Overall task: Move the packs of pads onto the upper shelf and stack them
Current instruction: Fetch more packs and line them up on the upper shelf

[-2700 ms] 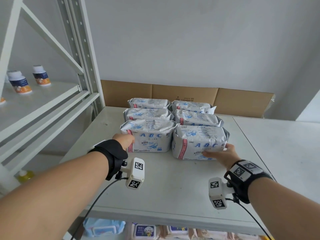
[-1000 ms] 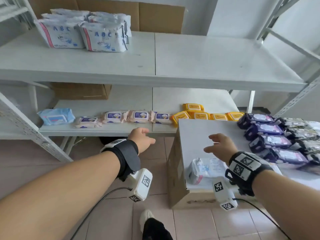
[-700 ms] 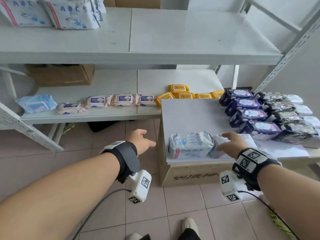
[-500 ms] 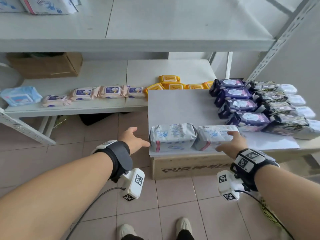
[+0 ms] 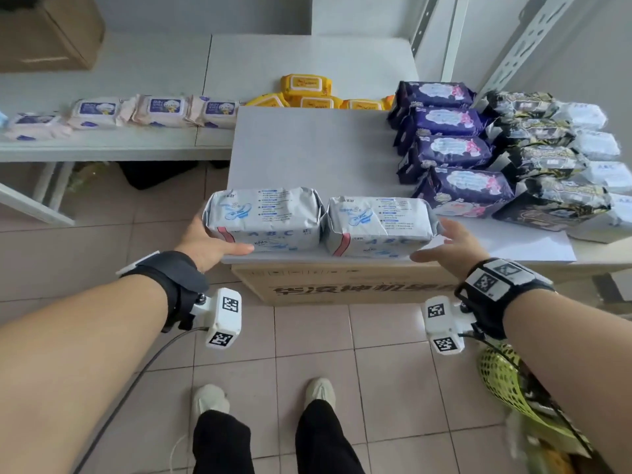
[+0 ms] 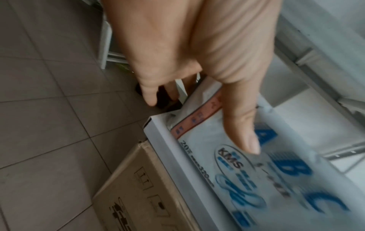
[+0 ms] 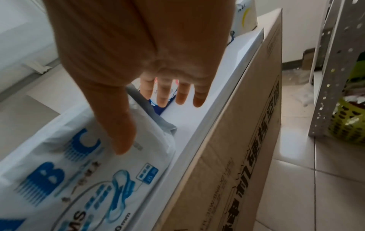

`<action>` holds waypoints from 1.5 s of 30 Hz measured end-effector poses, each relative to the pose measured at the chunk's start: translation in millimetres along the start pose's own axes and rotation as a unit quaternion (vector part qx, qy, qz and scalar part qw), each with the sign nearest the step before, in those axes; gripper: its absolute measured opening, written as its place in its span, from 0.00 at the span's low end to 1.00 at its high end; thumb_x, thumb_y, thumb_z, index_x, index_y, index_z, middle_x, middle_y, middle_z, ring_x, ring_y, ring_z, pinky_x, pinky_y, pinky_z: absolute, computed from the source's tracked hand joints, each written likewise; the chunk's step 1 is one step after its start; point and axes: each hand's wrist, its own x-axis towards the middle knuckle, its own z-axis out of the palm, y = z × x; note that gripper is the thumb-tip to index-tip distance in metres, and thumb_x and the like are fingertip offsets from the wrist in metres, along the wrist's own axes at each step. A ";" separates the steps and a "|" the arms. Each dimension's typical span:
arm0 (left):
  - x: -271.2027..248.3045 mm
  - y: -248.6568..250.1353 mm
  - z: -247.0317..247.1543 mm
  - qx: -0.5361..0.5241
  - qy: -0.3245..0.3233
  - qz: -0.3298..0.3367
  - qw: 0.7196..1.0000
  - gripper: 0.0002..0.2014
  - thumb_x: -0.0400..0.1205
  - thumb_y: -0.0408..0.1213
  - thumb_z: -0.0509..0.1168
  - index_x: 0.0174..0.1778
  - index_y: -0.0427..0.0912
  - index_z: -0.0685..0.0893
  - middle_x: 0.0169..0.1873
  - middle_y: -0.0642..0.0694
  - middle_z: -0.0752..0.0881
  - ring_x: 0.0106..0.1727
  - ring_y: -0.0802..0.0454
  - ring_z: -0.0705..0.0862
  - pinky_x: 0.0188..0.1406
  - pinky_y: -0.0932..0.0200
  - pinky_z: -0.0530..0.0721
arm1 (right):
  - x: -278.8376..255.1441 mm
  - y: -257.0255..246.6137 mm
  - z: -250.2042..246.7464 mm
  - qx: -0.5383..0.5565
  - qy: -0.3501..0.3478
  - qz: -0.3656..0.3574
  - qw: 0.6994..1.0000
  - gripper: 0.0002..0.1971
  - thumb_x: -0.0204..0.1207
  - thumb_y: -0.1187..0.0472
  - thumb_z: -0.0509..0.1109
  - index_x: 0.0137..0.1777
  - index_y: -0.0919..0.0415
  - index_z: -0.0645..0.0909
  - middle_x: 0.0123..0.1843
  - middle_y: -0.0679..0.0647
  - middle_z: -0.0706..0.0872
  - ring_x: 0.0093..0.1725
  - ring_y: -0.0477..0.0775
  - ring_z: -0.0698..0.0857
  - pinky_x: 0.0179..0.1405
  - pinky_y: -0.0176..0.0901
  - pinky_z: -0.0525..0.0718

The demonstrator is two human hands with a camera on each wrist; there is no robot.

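Observation:
Two white ABC pad packs lie side by side at the front edge of a white board (image 5: 307, 148) on a cardboard box (image 5: 342, 285). My left hand (image 5: 212, 239) is at the outer end of the left pack (image 5: 263, 218). Its thumb (image 6: 241, 125) lies straight across the pack's front face (image 6: 256, 179), and its fingers reach behind the end. My right hand (image 5: 441, 241) flanks the right pack (image 5: 378, 225). There its thumb (image 7: 118, 125) rests on the front face (image 7: 69, 171), with fingers (image 7: 181, 93) spread straight over the board (image 7: 197, 125). The upper shelf is out of view.
Purple packs (image 5: 448, 155), black patterned packs (image 5: 540, 159) and more white packs (image 5: 598, 145) fill the board's right side. Behind it the lower shelf (image 5: 102, 148) carries wipes (image 5: 160, 109), yellow packs (image 5: 307, 94) and a cardboard box (image 5: 48, 32). A green mesh basket (image 5: 513, 388) sits on the tiled floor at right.
The view swung from the stacked packs on the upper shelf down to the box. Both hands moved in onto the outer ends of the two front packs.

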 end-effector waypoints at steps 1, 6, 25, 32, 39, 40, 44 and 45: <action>1.1 -2.1 0.1 -0.010 -0.014 0.005 1.000 0.46 0.53 0.23 0.83 0.69 0.38 0.75 0.62 0.39 0.84 0.61 0.46 0.83 0.66 0.47 0.80 | 3.8 0.3 0.1 0.025 -0.026 -0.018 0.999 0.43 0.58 0.72 0.82 0.73 0.51 0.71 0.69 0.52 0.80 0.68 0.56 0.78 0.71 0.57 0.73; 6.0 -5.2 3.0 0.011 -0.044 0.007 0.999 0.31 0.57 0.20 0.80 0.57 0.38 0.84 0.51 0.41 0.89 0.54 0.45 0.87 0.62 0.47 0.82 | 10.0 -5.4 10.9 0.121 -0.164 -0.105 0.974 0.38 0.62 0.86 0.71 0.61 0.43 0.77 0.57 0.47 0.90 0.57 0.45 0.88 0.46 0.31 0.85; -1.9 15.5 6.6 -0.097 0.002 -0.031 0.995 0.23 0.62 0.31 0.80 0.54 0.42 0.86 0.52 0.40 0.89 0.52 0.40 0.88 0.51 0.42 0.87 | 12.9 -37.1 24.5 0.240 -0.194 -0.054 0.950 0.39 0.57 0.71 0.76 0.72 0.66 0.71 0.61 0.66 0.86 0.57 0.66 0.87 0.48 0.53 0.89; -16.1 15.8 -1.9 -0.178 0.042 -0.081 0.980 0.19 0.66 0.36 0.79 0.50 0.40 0.84 0.46 0.39 0.89 0.41 0.44 0.88 0.34 0.56 0.84 | 2.7 -56.4 30.6 0.270 -0.096 0.005 0.958 0.25 0.61 0.67 0.80 0.60 0.65 0.82 0.54 0.63 0.90 0.48 0.63 0.90 0.36 0.53 0.89; -42.8 48.2 -47.9 -0.319 -0.005 -0.071 0.945 0.16 0.77 0.41 0.70 0.60 0.42 0.82 0.60 0.37 0.86 0.59 0.40 0.85 0.60 0.46 0.82 | -41.2 -122.3 30.0 0.440 -0.177 -0.035 0.880 0.21 0.69 0.63 0.71 0.63 0.63 0.78 0.57 0.61 0.89 0.53 0.61 0.89 0.51 0.58 0.88; -45.0 56.6 -58.8 -0.333 0.000 -0.065 0.941 0.19 0.78 0.42 0.69 0.64 0.41 0.81 0.61 0.38 0.85 0.61 0.39 0.84 0.61 0.45 0.81 | -52.1 -137.7 32.0 0.457 -0.188 -0.056 0.868 0.20 0.71 0.62 0.69 0.63 0.61 0.77 0.57 0.60 0.89 0.52 0.60 0.89 0.53 0.57 0.88; -57.2 93.1 -109.2 -0.365 0.020 -0.015 0.931 0.25 0.76 0.44 0.71 0.69 0.40 0.79 0.61 0.38 0.86 0.58 0.40 0.85 0.44 0.52 0.84 | -100.2 -204.7 47.0 0.498 -0.209 -0.089 0.837 0.12 0.76 0.61 0.67 0.59 0.59 0.80 0.50 0.58 0.92 0.42 0.56 0.91 0.38 0.52 0.90; -60.0 100.9 -123.3 -0.373 0.024 -0.005 0.928 0.26 0.75 0.44 0.72 0.69 0.40 0.79 0.60 0.38 0.86 0.57 0.40 0.85 0.43 0.52 0.84 | -112.5 -222.0 52.9 0.500 -0.221 -0.099 0.831 0.11 0.77 0.61 0.65 0.57 0.60 0.80 0.48 0.58 0.92 0.41 0.56 0.92 0.35 0.50 0.90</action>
